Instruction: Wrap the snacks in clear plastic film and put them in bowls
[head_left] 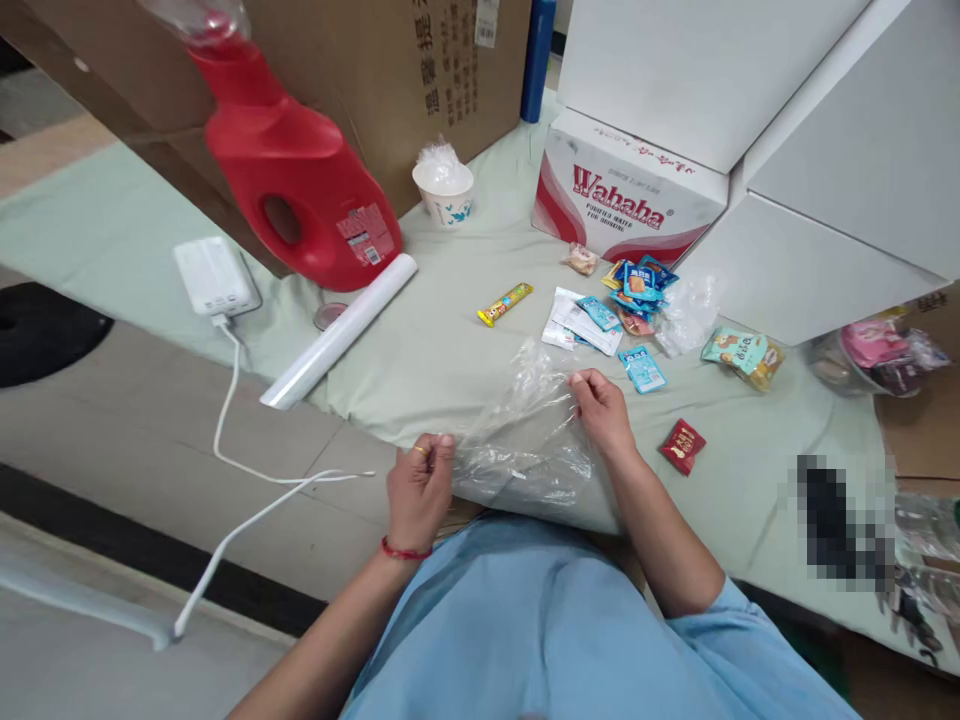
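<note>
A clear plastic bag (521, 435) is stretched out low over the cloth, right in front of my body. My left hand (421, 488) pinches its left edge between thumb and fingers. At the bag's upper right edge, my right hand (600, 408) has its fingers closed on the film. Beyond the bag lie a yellow snack stick (505, 304), white packets (581, 325) and a pile of small blue packets (640, 285). A single light blue packet (642, 369) is close to my right hand, and a red wrapped snack (682, 446) sits farther right.
On the left are a red detergent bottle (300, 180), a white plastic roll (341, 330) and a power bank (216, 276) with its cable. A paper cup (444, 195) stands behind. A Wahaha carton (622, 195) and white boxes (847, 130) rise at the back right, near a green snack bag (742, 357).
</note>
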